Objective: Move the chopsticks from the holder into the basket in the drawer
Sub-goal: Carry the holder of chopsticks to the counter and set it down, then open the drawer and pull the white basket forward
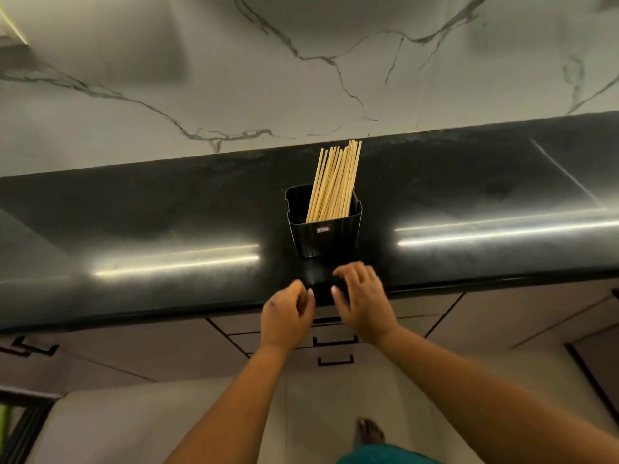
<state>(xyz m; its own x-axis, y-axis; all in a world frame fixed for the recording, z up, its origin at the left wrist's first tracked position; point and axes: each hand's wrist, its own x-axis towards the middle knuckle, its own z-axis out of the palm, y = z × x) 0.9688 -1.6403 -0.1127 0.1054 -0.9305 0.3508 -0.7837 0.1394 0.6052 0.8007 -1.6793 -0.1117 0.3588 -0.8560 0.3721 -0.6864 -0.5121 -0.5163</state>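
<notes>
A bundle of several pale wooden chopsticks (336, 182) leans toward the wall inside a black rectangular holder (324, 237) that stands on the black countertop (167, 222). Both hands hover at the counter's front edge, just in front of the holder and not touching it. My left hand (288, 313) has its fingers curled inward with nothing visible in them. My right hand (361, 299) has its fingers spread over the counter edge, holding nothing. Below the counter a stack of closed drawers with black handles (335, 341) shows between my forearms. No basket is in view.
A white marble wall with grey veins (301, 61) rises behind the counter. Cabinet doors with black handles (37, 348) flank the drawers. A bare foot (370, 432) stands on the light tiled floor.
</notes>
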